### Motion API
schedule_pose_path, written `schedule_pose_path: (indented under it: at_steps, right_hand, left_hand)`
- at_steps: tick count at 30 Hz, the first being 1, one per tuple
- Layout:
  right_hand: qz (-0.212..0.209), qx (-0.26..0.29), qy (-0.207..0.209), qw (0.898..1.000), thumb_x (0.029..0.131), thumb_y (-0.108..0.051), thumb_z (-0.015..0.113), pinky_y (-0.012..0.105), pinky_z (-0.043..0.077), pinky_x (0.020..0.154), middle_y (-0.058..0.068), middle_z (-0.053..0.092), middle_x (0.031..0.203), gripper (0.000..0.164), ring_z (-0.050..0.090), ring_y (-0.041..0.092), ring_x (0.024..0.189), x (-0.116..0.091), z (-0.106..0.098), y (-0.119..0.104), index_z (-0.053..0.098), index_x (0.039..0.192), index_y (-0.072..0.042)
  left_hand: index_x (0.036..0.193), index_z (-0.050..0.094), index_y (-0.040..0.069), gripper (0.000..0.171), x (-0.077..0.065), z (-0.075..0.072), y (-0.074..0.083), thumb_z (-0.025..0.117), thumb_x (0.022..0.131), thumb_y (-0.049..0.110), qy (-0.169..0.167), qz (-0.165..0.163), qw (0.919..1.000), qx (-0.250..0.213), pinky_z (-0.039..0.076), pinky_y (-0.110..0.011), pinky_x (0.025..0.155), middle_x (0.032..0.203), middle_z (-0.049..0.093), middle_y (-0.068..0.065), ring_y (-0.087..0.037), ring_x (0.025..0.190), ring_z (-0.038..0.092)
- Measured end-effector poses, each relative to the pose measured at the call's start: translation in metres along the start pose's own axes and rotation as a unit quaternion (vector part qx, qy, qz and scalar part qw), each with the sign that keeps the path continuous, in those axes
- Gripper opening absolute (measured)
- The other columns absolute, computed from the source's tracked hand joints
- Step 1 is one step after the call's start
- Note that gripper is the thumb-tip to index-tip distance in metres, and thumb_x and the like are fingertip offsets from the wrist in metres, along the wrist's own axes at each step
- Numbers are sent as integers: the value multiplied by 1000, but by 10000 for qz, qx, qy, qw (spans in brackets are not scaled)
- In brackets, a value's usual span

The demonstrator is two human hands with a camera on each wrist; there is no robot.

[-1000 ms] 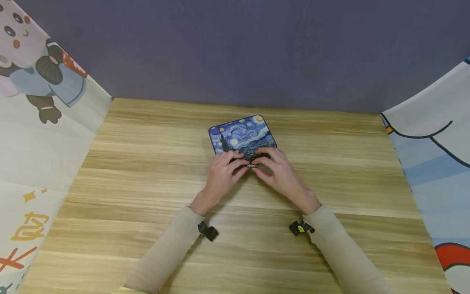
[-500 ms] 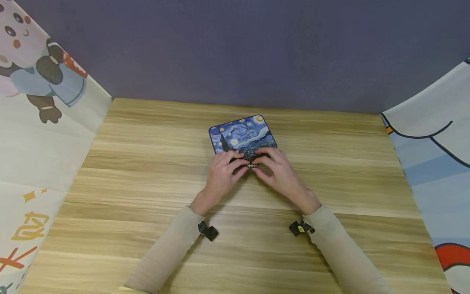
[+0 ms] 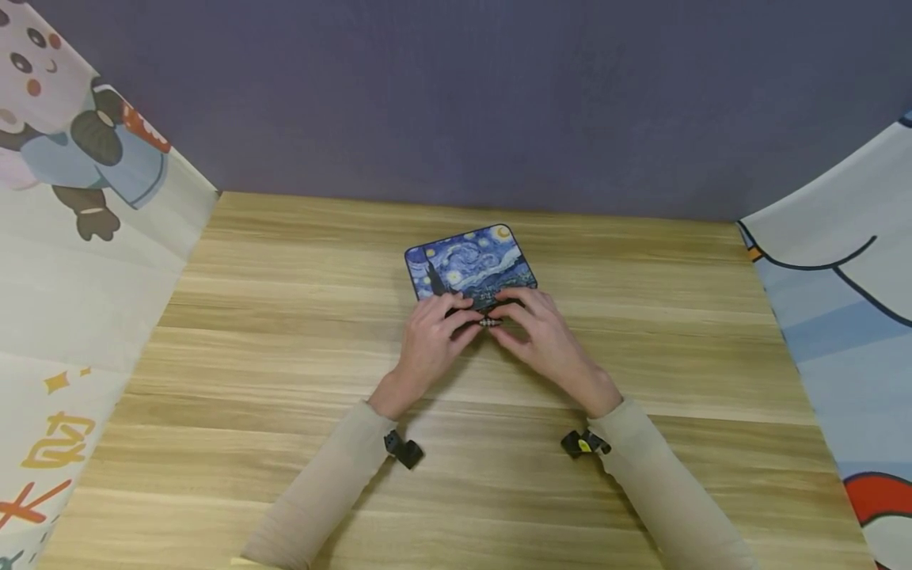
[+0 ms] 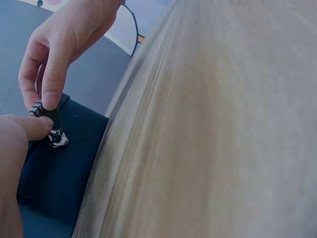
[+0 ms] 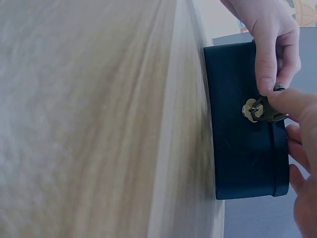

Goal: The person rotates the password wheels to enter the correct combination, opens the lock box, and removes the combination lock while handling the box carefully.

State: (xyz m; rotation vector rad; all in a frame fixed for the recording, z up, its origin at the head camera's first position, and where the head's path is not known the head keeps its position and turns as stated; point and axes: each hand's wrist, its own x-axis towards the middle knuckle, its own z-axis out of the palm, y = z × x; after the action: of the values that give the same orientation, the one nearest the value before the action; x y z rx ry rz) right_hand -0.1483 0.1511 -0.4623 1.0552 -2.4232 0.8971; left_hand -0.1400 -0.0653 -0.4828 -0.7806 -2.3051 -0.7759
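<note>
A box with a painted starry-sky lid [image 3: 470, 261] and dark blue sides [image 5: 242, 163] stands on the table. At its front a small combination padlock [image 3: 489, 321] hangs from a flower-shaped metal clasp [image 5: 249, 110]. The left hand [image 3: 433, 332] pinches the padlock from one side between thumb and index finger. From the other side the right hand [image 3: 545, 336] pinches it too. Other fingers of both hands rest on the lid's front edge. Number dials [image 4: 36, 108] show between the fingertips in the left wrist view; their digits are too small to read.
The wooden table [image 3: 285, 317] extends around the box on every side. A dark blue-grey panel [image 3: 463, 103] rises behind it, and printed cloths stand at the left [image 3: 64, 293] and right [image 3: 841, 340]. Wrist cameras sit on both sleeves.
</note>
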Motion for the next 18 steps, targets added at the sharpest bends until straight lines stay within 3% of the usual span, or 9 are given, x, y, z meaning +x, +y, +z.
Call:
schedule_pose_path:
  at_steps: [18]
  right_hand:
    - [-1, 126, 132, 9998, 80, -4, 88, 56, 45, 106, 18, 64, 123, 28, 60, 36, 115, -1, 2, 0, 69, 102, -6]
  left_hand:
    - [95, 81, 10, 17, 0, 1, 0, 88, 82, 18, 35, -34, 10000, -38, 55, -37, 91, 108, 74, -7, -22, 96, 68]
